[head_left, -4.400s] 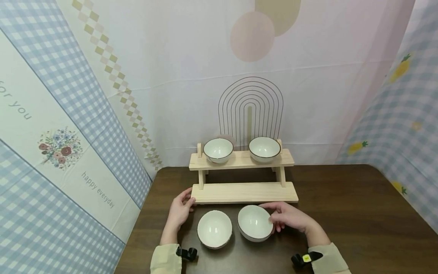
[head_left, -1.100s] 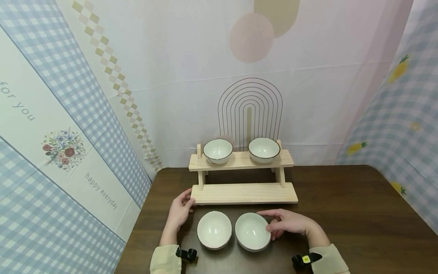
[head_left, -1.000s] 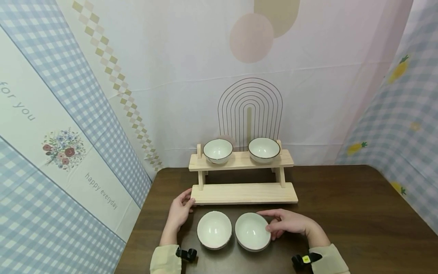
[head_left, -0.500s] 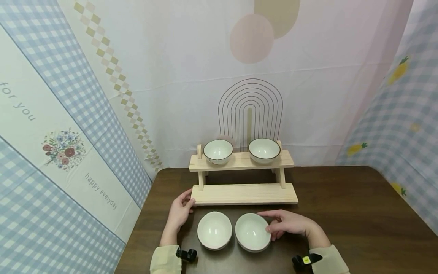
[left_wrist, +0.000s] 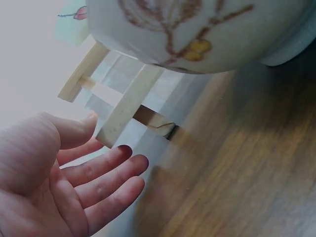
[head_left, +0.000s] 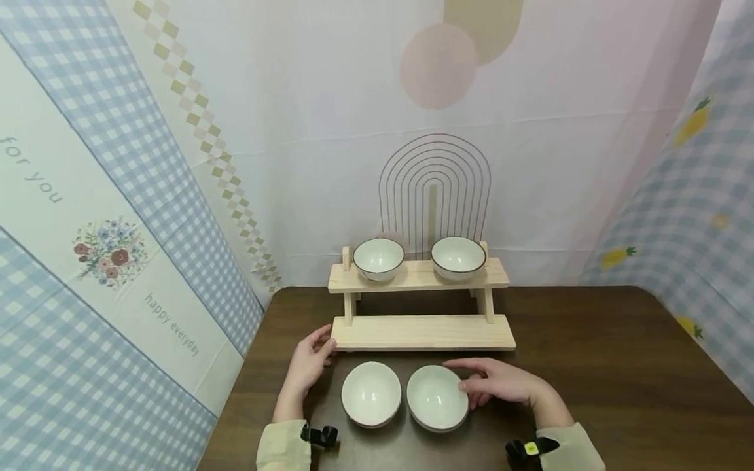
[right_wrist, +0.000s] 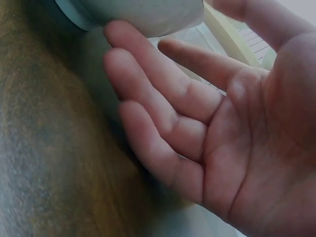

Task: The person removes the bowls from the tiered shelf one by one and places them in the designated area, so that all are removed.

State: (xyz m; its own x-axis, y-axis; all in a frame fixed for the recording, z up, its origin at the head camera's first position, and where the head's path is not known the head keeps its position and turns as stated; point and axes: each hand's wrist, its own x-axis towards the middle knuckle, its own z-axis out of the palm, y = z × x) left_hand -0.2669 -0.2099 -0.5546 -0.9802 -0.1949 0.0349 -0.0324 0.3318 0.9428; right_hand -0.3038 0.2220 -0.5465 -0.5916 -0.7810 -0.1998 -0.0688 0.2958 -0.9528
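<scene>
A pale two-tier wooden shelf (head_left: 424, 332) stands on the dark table. My left hand (head_left: 309, 364) holds the left end of its lower board, thumb at the front corner; the other fingers (left_wrist: 111, 190) are loosely extended. In front of the shelf are two white bowls side by side. The left bowl (head_left: 371, 394) is untouched; a brown branch pattern shows on the bowl in the left wrist view. My right hand (head_left: 501, 383) holds the right bowl (head_left: 437, 399) by its right side, thumb at the rim, index finger behind. In the right wrist view, its lower fingers (right_wrist: 143, 133) bend loosely beneath the bowl.
Two brown-rimmed white bowls, one left (head_left: 379, 260) and one right (head_left: 459, 258), stand on the shelf's upper board. A patterned white cloth (head_left: 330, 163) hangs behind, with blue checked cloths at both sides. Brown table surface (head_left: 589, 366) extends to the right.
Since the oldest frame, the right bowl has come slightly toward me and to the left, with my right hand on it. My left hand stays at the shelf. Little differs over the last second.
</scene>
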